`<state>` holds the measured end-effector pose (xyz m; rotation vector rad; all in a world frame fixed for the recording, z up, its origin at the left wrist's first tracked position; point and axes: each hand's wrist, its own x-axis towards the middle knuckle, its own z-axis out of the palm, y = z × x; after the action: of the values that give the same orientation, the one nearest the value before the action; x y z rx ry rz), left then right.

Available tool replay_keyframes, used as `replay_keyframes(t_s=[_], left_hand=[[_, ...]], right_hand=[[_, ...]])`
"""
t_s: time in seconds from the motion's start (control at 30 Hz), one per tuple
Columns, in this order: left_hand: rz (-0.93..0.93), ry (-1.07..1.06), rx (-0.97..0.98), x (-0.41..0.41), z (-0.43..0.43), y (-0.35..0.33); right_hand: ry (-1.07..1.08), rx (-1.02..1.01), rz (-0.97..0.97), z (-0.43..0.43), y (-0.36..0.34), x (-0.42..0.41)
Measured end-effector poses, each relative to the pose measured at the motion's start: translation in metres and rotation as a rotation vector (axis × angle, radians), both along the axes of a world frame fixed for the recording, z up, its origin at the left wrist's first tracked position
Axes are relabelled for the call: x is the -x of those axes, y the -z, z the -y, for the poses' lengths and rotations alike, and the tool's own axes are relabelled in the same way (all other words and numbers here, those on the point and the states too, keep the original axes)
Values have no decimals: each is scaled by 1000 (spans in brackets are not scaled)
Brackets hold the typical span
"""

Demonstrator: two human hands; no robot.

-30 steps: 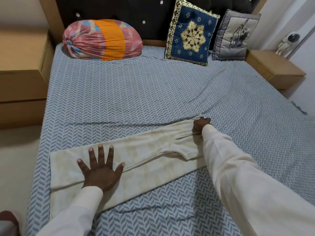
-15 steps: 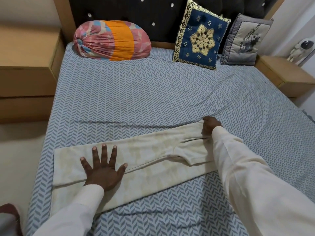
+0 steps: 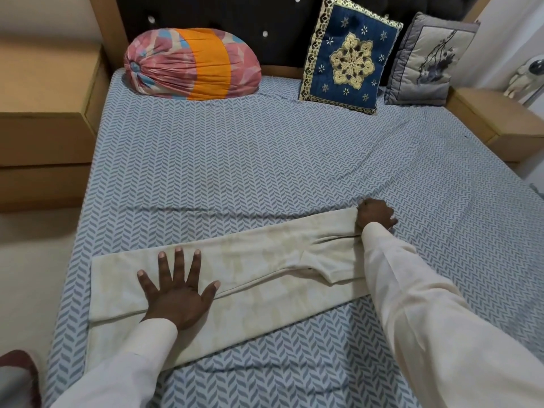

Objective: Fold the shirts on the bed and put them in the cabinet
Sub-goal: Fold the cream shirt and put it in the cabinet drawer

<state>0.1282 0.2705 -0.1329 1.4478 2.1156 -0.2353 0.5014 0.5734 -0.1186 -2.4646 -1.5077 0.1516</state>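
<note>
The left hand [image 3: 179, 293] lies flat with fingers straight and spread, pressing on the near-left part of the cream, faintly mottled long-sleeved cloth shirt [image 3: 265, 260]. The right hand [image 3: 375, 214], at 2 o'clock from it, has its fingers curled over the shirt's far end and appears to pinch the fabric. The shirt lies as a long narrow band on the blue-grey herringbone bed sheet [image 3: 235, 172], running from 8 o'clock to 3 o'clock, with a sleeve laid in along it. With the sides already folded in, the crosswise fold looks to be the step in hand. Next, I judge, the pinched end should be lifted and carried toward 9 o'clock over the pinned end, with the edges matched. A light-brown wooden unit [image 3: 44, 128] stands at 10 o'clock; I cannot tell whether it is the cabinet.
</note>
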Motion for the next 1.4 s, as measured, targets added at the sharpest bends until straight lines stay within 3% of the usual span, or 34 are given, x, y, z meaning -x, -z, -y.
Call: replay_keyframes(t_s=[0.1, 0.17, 0.27, 0.5, 0.63, 0.73, 0.8, 0.9, 1.03, 1.17, 1.4], left_hand=[[4, -5, 8, 0, 1, 0], [5, -6, 5, 0, 1, 0], [-1, 0, 9, 0, 1, -2], [-24, 32, 27, 0, -1, -6], [-18, 43, 43, 0, -1, -8], [-10, 49, 40, 1, -2, -7], [-2, 42, 36, 1, -3, -6], [3, 48, 2, 8, -3, -7], [10, 101, -159, 23, 27, -13], [-72, 131, -272, 34, 72, 4], [-93, 127, -291, 36, 88, 20]], right_hand=[[-188, -216, 241, 20, 4, 22], [-358, -293, 268, 48, 10, 42], [-521, -178, 189, 86, 27, 55], [-302, -9, 150, 80, 21, -10], [-167, -175, 63, 102, 10, -24], [-451, -112, 187, 139, 24, -32], [-563, 29, 142, 147, 27, -37], [-464, 76, -27, 143, 14, -35], [-1, -125, -226, 168, -5, -53], [76, 27, -239, 172, -2, -85], [154, 2, -221, 158, -19, -90]])
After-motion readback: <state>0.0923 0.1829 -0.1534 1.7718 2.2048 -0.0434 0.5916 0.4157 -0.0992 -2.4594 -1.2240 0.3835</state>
